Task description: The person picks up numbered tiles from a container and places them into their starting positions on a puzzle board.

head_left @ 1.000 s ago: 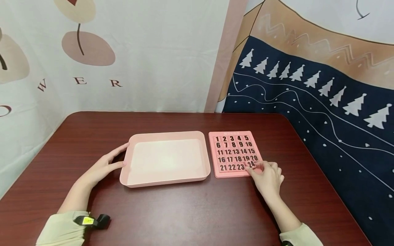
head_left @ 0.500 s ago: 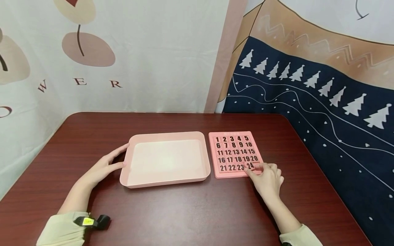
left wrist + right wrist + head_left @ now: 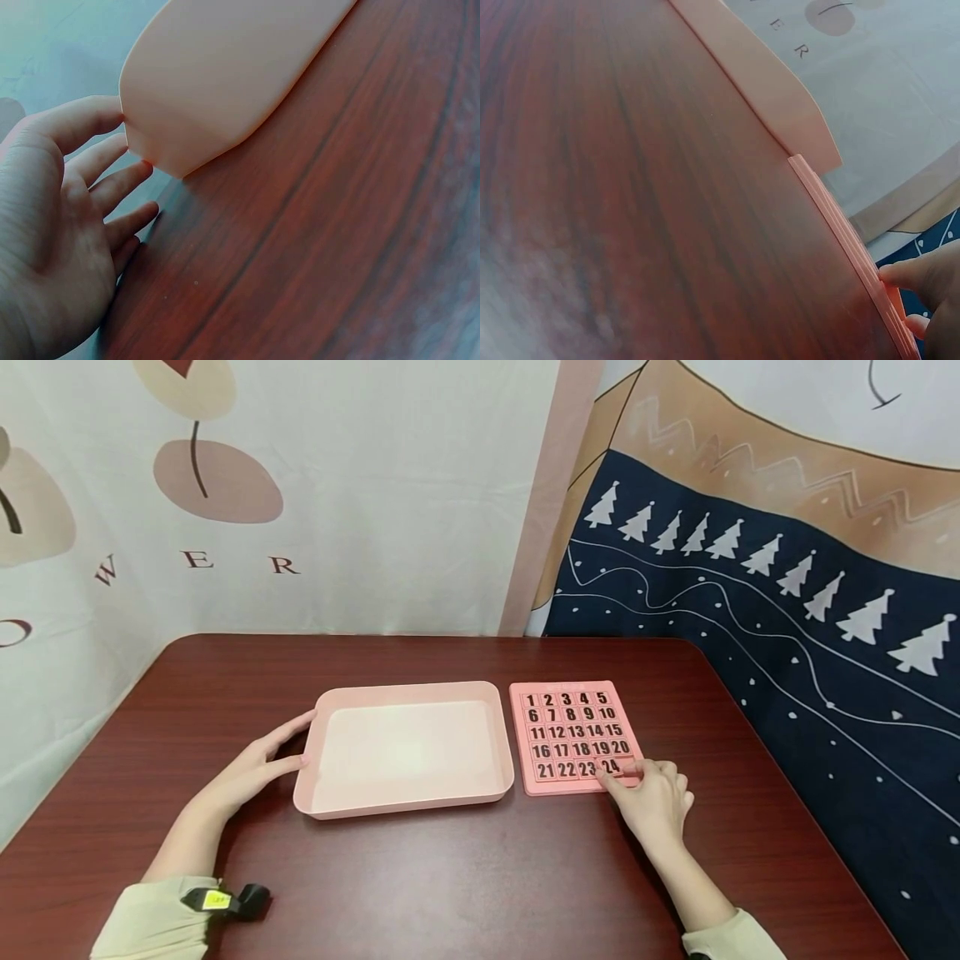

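Observation:
A pale pink tray [image 3: 412, 747] lies on the table. My left hand [image 3: 247, 770] is at its left side, fingers spread and fairly straight, fingertips touching the outer wall of the tray [image 3: 202, 82]. To the tray's right lies a pink number slide puzzle [image 3: 573, 735], its tiles running in order from 1 up to 24. My right hand [image 3: 652, 797] holds its lower right corner between thumb and forefinger, the thumb near tile 24. In the right wrist view, the fingers meet the puzzle's edge [image 3: 847, 244], and a small orange piece shows between them. The hand hides the last slot.
Both things rest on a dark red-brown wooden table [image 3: 450, 877]. Behind it hangs a pale printed curtain [image 3: 390, 527], with a navy cloth with white trees [image 3: 750, 610] on the right. A black camera strap [image 3: 225, 900] sits on the left wrist.
The right thumb and forefinger have shifted very slightly at the puzzle's corner. The left hand, tray and puzzle stay where they were.

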`<state>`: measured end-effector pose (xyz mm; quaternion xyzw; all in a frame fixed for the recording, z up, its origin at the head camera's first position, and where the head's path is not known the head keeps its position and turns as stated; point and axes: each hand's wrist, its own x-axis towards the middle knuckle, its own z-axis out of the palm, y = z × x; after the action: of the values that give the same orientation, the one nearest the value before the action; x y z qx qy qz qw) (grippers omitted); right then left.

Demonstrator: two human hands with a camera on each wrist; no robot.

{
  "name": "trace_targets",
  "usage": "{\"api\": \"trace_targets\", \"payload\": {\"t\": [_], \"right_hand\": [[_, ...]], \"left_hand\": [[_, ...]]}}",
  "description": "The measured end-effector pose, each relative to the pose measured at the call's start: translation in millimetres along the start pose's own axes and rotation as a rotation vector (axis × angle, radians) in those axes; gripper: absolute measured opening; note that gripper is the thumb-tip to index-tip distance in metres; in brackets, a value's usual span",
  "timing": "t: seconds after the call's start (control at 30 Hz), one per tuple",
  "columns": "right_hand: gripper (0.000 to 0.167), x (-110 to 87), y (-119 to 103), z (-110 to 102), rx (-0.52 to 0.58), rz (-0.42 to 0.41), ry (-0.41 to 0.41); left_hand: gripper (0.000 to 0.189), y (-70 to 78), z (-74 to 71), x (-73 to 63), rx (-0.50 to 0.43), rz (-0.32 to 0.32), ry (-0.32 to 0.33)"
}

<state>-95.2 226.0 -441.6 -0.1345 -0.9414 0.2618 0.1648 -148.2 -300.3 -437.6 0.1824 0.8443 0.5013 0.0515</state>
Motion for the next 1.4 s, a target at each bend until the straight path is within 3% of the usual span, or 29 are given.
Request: {"api": "trace_targets", "payload": {"t": [0.3, 0.9, 1.23, 1.4], "right_hand": [[0.046, 1.2, 0, 1, 0.004, -0.015, -0.018], [0.044, 4.1, 3, -6, 0.015, -0.072, -0.063], [0.040, 13.2, 7, -22, 0.069, -0.189, -0.078], [0.040, 17.5, 8, -30, 0.063, -0.276, -0.081]], "left_hand": [[0.065, -1.2, -0.4, 0.2, 0.004, -0.017, 0.000], [0.064, -2.2, -1.2, 1.4, -0.013, 0.009, 0.001], [0.061, 11.7, -16.6, 1.6, 0.077, 0.003, -0.035], [0.062, 22.3, -27.3, -3.0, 0.134, -0.073, -0.056]]}}
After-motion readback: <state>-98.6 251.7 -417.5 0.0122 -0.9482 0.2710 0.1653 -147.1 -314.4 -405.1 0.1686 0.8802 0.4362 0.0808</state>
